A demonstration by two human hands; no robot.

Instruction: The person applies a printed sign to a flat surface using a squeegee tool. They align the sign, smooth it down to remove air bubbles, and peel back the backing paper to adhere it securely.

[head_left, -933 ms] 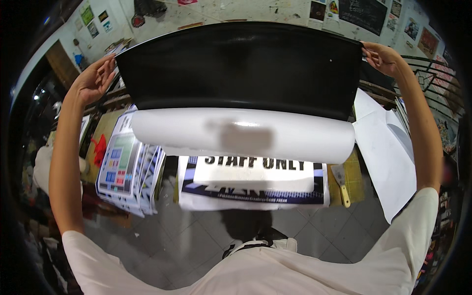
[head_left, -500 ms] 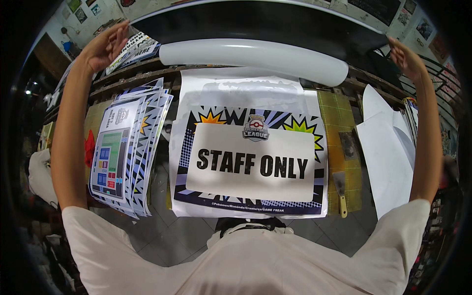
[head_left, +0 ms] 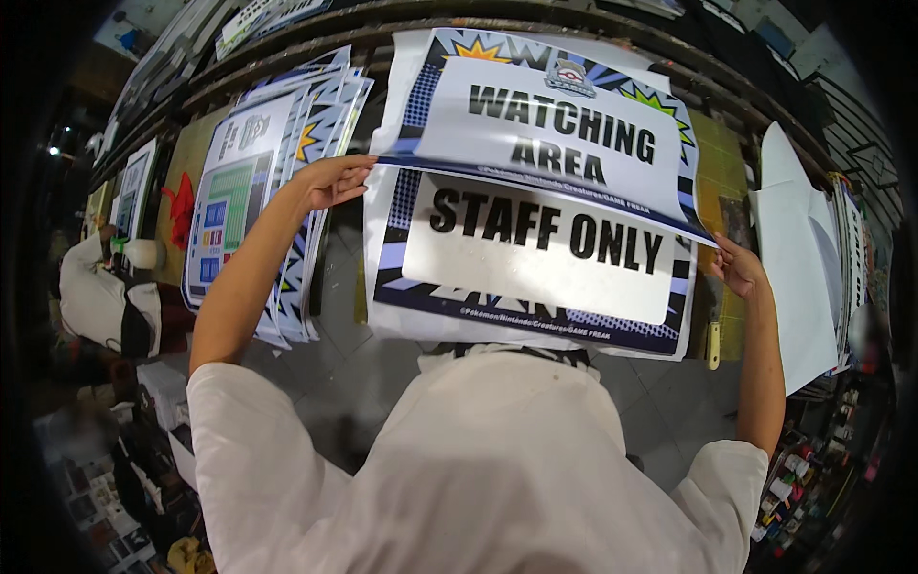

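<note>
A printed poster [head_left: 564, 129] with a white panel, bold black lettering and a blue patterned border lies over the far part of a similar poster [head_left: 535, 258]. My left hand [head_left: 335, 182] pinches its near left corner; my right hand [head_left: 736, 266] is closed on the near right corner. Between them the near edge is raised and slightly curled, and the far part rests lower down. The lower poster lies flat on white backing paper [head_left: 387, 86], its upper portion covered.
Left of the posters stands an overlapping stack of printed sheets [head_left: 229, 191], with a red cloth [head_left: 180, 210] beside it. A yellow-handled scraper [head_left: 713, 344] lies at right, near curled white sheets [head_left: 798, 277]. Another person [head_left: 110, 287] is at far left.
Both hands have come down and nearer from the far side. The raised dark sheet and white roll no longer show; the held poster now covers the lower poster's far part.
</note>
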